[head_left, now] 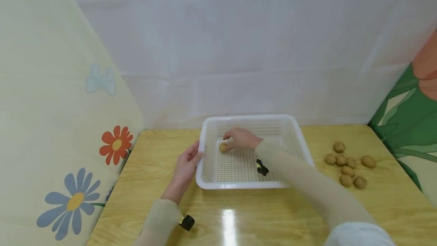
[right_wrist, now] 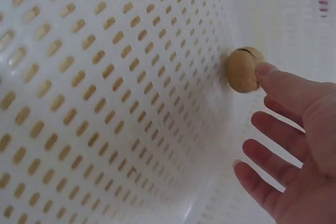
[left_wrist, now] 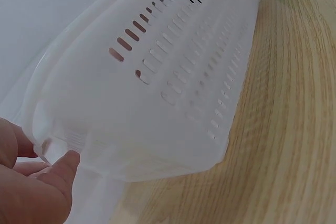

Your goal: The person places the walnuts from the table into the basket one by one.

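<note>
A white plastic basket with slotted floor and walls stands on the table. My left hand grips its left rim, the thumb and fingers on either side of the edge in the left wrist view. Inside the basket, my right hand reaches toward the left end. Its thumb tip touches a round tan walnut with a dark seam. The other fingers are spread apart below, away from the walnut. In the head view this walnut lies near the left wall on the basket floor.
Several walnuts lie loosely grouped on the wooden table to the basket's right. A white cloth backdrop hangs behind the table. Flower-printed panels stand at the left and right.
</note>
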Motion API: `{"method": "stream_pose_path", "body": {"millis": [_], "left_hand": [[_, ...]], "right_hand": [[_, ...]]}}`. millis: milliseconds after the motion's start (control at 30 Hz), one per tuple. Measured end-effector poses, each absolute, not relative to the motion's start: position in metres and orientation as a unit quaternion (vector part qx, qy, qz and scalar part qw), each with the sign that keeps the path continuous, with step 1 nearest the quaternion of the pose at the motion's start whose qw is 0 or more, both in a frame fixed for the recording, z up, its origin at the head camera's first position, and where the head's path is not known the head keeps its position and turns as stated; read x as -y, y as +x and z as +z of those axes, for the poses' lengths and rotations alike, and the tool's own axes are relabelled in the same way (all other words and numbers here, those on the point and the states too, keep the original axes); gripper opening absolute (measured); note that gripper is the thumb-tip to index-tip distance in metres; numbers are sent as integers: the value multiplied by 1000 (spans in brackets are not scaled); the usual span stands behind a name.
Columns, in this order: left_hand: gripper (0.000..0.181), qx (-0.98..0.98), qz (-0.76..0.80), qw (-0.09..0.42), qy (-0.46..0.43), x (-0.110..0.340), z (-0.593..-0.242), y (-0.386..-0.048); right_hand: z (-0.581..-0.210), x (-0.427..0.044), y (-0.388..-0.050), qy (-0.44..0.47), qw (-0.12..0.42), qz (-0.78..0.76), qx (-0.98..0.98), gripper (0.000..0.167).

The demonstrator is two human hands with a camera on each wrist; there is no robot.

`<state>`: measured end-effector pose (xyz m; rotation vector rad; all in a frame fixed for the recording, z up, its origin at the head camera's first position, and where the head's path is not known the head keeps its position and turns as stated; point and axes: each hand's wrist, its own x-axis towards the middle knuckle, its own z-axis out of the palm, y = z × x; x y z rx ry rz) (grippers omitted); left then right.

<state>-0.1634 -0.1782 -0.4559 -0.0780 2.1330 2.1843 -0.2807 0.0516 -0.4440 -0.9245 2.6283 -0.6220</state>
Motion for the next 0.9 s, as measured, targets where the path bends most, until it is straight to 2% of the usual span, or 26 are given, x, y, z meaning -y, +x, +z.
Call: {"method": "stream_pose_path", "body": {"millis": [200,567,900], "left_hand": [[52,-699,713,46,-27,178,-455,-163],[53,-700,712,50,-36,179,-456,-163],[54,-700,712,54,-36,181,-457,-167]], "right_hand": [[-423,-77,-274,-315,155,-239,-905,41],[-387,-133,-256,-322,116,-253,-905,42],[-369,-188,-231,-276,95,-294,-910,45]]}}
